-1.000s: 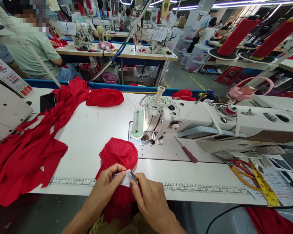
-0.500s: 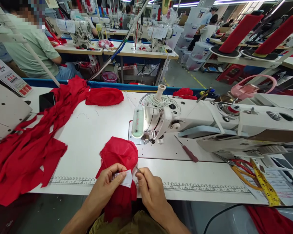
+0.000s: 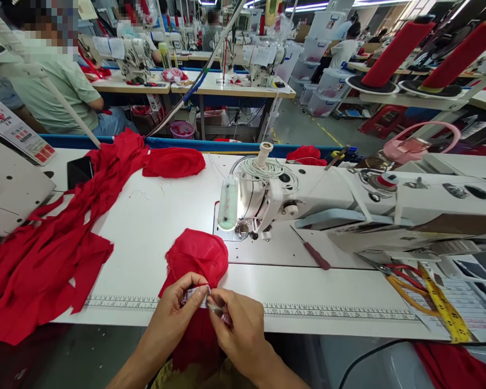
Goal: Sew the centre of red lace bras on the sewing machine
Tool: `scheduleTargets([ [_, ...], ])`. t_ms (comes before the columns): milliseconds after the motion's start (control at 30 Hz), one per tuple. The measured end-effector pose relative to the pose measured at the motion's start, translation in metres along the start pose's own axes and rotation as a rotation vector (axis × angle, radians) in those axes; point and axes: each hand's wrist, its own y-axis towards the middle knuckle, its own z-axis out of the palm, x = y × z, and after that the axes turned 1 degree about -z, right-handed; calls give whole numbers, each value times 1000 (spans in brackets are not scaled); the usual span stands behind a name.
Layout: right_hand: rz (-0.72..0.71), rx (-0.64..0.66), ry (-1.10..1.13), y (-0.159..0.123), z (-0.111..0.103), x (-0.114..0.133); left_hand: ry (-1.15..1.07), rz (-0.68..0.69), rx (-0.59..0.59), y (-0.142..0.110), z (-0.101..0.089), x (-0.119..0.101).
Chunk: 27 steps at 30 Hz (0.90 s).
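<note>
My left hand (image 3: 178, 305) is closed, thumb and fingers pinching a white label (image 3: 202, 297) with dark print that lies over a red fabric piece (image 3: 196, 254). The fabric rests on the white table and hangs over its front edge toward my lap. Against the label's right end, my right hand (image 3: 241, 324) is closed around a small metal tool (image 3: 216, 309). Only a shiny bit of this tool shows between the fingers, so its kind is unclear. Just beyond the fabric stands the head of a white sewing machine (image 3: 263, 194).
Red cloth (image 3: 76, 227) is heaped at the left beside a black phone (image 3: 80, 172). A screwdriver (image 3: 316, 255) lies right of the needle area. Orange-handled scissors (image 3: 413, 294) and a yellow measuring tape (image 3: 443, 308) lie at the right. A co-worker (image 3: 60, 92) sits at the back left.
My right hand has moved left with the metal tool, up to the label. The label now looks folded or bunched between both hands, where before its right end stuck out flat.
</note>
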Motion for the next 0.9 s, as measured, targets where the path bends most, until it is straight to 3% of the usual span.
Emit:
scheduleTargets([
  [133,-171,-2,-98,-5,1,-2,-56,-30,-5,0,0,0],
  [333,-242,-7,-189,-4,-2,-2,-83,-42,17,1,-1,3],
  [400,-165,11,-80,-2,-2,-1,-77,-38,19,1,-1,3],
  [533,267,41,210,6,-4,1,-98,-39,27,1,-1,3],
  [600,407,41,272,11,-4,1,-102,-35,32,0,-1,3],
  [733,478,64,317,16,-4,0,-85,-14,32,1,-2,6],
  [900,447,85,266,15,-3,1,-38,16,44,2,-3,7],
])
